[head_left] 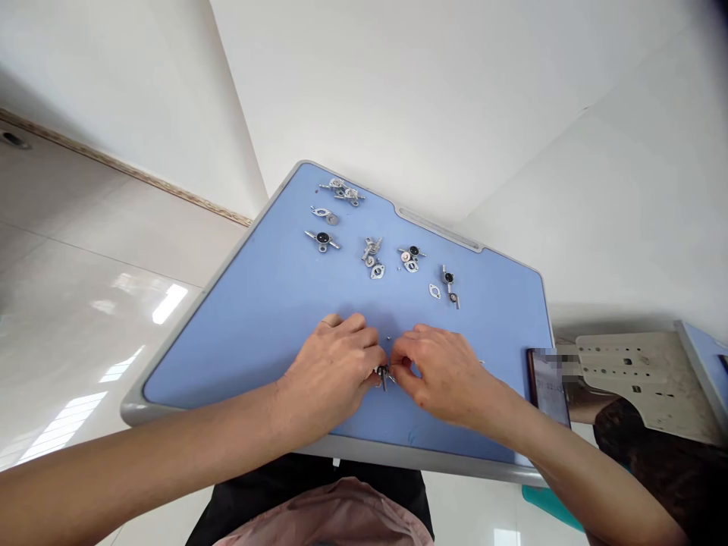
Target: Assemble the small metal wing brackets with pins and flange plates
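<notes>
My left hand (335, 364) is closed, its thumb and fingertips pinching a small metal part with prongs (383, 373) close above the blue table. Most of that part is hidden by the fingers. Just to its right, my right hand (447, 371) is curled, with thumb and forefinger pressed together against the part's side. Whatever lies between those right fingertips is too small to make out. Beyond the hands, a tiny metal piece (389, 338) lies on the table.
Along the far side of the blue table (244, 326) lie several small metal assemblies, one with a black centre (323, 239). Among them are oval two-hole plates (434, 291) and a round disc (331, 219). A phone (549, 390) rests at the right edge, near a seated person's chair back (642, 371).
</notes>
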`<state>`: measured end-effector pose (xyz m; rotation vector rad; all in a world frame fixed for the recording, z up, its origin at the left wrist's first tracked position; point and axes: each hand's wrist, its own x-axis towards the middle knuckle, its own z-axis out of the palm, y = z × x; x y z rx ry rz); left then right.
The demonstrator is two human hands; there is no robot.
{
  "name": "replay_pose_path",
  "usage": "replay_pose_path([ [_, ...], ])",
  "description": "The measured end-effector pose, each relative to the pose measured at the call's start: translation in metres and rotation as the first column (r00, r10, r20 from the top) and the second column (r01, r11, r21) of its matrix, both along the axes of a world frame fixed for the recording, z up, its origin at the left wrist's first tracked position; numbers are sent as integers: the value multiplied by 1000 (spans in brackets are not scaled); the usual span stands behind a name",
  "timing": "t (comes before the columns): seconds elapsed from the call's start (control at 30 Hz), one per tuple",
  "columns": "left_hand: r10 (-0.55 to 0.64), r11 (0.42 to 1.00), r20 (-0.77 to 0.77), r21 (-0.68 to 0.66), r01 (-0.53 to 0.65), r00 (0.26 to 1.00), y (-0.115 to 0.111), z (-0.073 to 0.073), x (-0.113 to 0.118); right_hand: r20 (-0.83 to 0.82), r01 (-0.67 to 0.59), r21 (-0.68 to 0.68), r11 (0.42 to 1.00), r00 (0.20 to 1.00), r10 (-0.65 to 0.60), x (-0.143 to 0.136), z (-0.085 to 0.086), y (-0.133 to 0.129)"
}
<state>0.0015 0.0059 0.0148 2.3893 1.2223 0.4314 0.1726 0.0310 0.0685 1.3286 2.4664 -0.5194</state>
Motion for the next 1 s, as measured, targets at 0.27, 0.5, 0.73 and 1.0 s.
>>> replay_pose_path([
  [0.27,-3,999,-8,-54,2,1000,1,1,1,-34,-37,6,999,999,37,9,-4,-1],
  [0.5,-9,1000,1,-25,9,1000,1,1,1,-8,-43,29,999,999,43,11,-5,-3],
  [0.73,-22,999,-17,-49,21,1000,2,2,1,12,6,-138,990,1000,-4,4,5,8],
  [1.0,-25,996,-42,-83,21,999,3,4,1,11,40,-225,973,999,-39,0,7,13],
])
